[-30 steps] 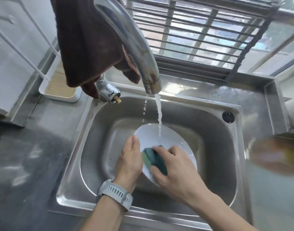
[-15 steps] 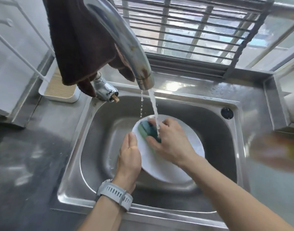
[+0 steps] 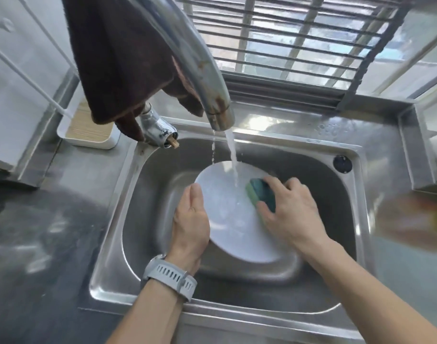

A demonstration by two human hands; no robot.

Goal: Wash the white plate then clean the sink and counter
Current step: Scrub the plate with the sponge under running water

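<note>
Over the sink (image 3: pixel 356 244), the left hand (image 3: pixel 191 219) reaches in from below, fingers curled round the plate's (image 3: pixel 232 219) left rim, tilting it. Right hand (image 3: pixel 291 212) grips a green sponge (image 3: pixel 260 197) against the plate's upper right face. Faucet (image 3: pixel 202 70) water strikes the white, glossy, wet plate.

Note, operator: dark brown towel (image 3: pixel 118 63) draped over tap neck, far left. White tray (image 3: pixel 88 137) with pale slatted insert on far left, just beside white wire rack (image 3: pixel 26 68). Barred window (image 3: pixel 299 38) far side.
</note>
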